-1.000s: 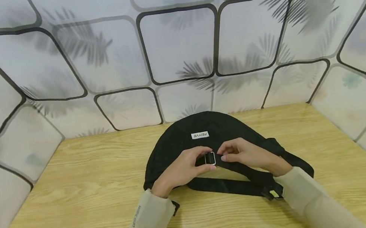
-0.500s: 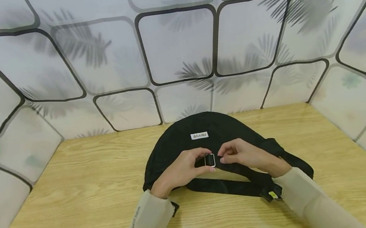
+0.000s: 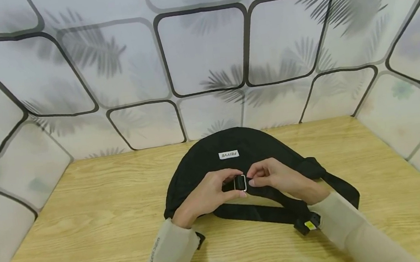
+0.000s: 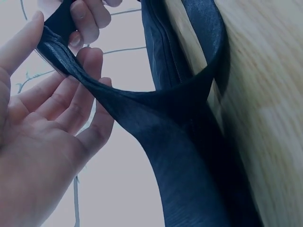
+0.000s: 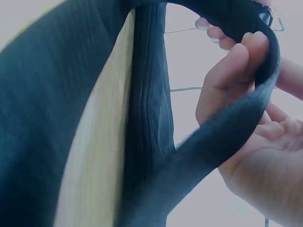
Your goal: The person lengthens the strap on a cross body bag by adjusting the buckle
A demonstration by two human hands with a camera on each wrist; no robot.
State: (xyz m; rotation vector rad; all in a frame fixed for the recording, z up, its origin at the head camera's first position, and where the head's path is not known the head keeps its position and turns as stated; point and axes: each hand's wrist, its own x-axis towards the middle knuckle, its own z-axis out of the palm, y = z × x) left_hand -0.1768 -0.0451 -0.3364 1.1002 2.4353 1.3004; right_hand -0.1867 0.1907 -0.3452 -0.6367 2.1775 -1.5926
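Observation:
A black half-round bag (image 3: pixel 199 171) with a white label (image 3: pixel 228 154) lies on the wooden table. Between thumb and fingers, my left hand (image 3: pixel 206 195) holds a metal strap buckle (image 3: pixel 240 183) in front of the bag. Just right of it, my right hand (image 3: pixel 279 178) pinches the black strap near the buckle. The left wrist view shows the strap (image 4: pixel 137 106) looping away from my left hand (image 4: pixel 52 127), and in the right wrist view it curves around the fingertips of my right hand (image 5: pixel 255 99).
A lower strap (image 3: pixel 256 213) runs along the bag's front to a black clip with a yellow-green mark (image 3: pixel 310 225) beside my right sleeve. Another black strap end (image 3: pixel 200 239) shows by my left cuff. Patterned fabric (image 3: pixel 204 49) stands behind the wooden table (image 3: pixel 100 230).
My right hand has moved slightly left, nearer the buckle. The clip with the yellow-green mark has shifted a little left and turned. My left hand stays nearly still on the buckle.

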